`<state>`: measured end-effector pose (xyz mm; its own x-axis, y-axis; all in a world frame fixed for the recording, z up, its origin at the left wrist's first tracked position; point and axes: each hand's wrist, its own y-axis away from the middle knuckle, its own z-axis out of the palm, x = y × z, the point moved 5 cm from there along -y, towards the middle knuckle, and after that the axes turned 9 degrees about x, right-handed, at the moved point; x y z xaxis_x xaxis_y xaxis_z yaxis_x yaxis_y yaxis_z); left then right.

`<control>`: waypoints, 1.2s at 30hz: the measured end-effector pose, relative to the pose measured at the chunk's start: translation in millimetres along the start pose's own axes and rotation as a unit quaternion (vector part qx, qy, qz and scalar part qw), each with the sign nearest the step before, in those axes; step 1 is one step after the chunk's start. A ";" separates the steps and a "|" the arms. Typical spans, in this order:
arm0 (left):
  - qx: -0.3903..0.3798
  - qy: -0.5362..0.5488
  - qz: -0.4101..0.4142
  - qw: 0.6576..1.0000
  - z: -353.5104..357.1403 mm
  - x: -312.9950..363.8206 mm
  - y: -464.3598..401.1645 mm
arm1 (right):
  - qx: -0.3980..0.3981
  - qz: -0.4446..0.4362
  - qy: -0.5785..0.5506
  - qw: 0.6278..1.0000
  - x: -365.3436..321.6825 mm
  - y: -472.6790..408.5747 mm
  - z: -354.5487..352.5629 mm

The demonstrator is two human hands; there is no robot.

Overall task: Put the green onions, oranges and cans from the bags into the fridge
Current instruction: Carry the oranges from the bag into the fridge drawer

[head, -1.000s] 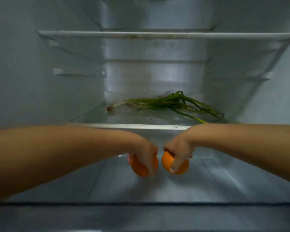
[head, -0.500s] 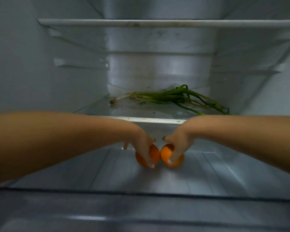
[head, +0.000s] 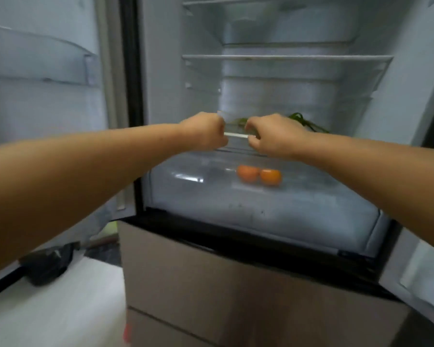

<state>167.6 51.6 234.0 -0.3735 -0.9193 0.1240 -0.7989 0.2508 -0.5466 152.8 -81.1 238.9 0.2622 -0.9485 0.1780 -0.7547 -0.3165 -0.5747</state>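
Two round orange fruits [head: 259, 174] are seen side by side in the clear plastic bottom drawer [head: 261, 204], long green onions [head: 308, 123] on the glass shelf [head: 236, 134] above. Left hand [head: 203, 132] and right hand [head: 273, 136] are loosely curled, each grip holding nothing — best drawn straight back, clear of the shelf edge, for the cans.

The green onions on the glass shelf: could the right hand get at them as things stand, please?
Probably yes. The right hand hovers at the front edge of the glass shelf, empty, and the green onions lie just behind it with nothing between. The two oranges sit below, out of the way.
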 end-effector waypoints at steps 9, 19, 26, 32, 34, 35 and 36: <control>0.011 0.051 -0.132 0.990 -15.8 -60.1 190.1 | -0.047 -0.094 -0.057 0.993 -132.1 100.5 8.6; 0.011 -0.011 -0.312 0.950 -98.2 -194.4 507.4 | -0.111 -0.261 -0.219 0.934 -430.3 221.1 28.6; 0.004 -0.055 -0.555 0.830 -196.7 -283.4 829.0 | -0.214 -0.369 -0.308 0.851 -693.6 356.3 -8.7; 0.029 -0.072 -0.645 0.760 -274.8 -318.9 996.3 | -0.257 -0.478 -0.312 0.780 -863.8 451.6 -63.0; 0.040 -0.071 -0.666 0.742 -286.5 -331.3 1027.3 | -0.265 -0.504 -0.307 0.763 -907.5 468.4 -71.7; 0.046 -0.069 -0.676 0.732 -289.3 -338.8 1041.3 | -0.270 -0.515 -0.304 0.754 -927.7 475.2 -74.0; 0.049 -0.065 -0.687 0.722 -290.6 -346.5 1054.2 | -0.274 -0.526 -0.301 0.747 -947.0 480.5 -75.0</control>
<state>-682.3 722.7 -144.6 0.7926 -0.3028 0.5293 -0.3339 -0.9418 -0.0388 -503.2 663.8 -145.9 0.9818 -0.0440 -0.1848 -0.0308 -0.9968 0.0732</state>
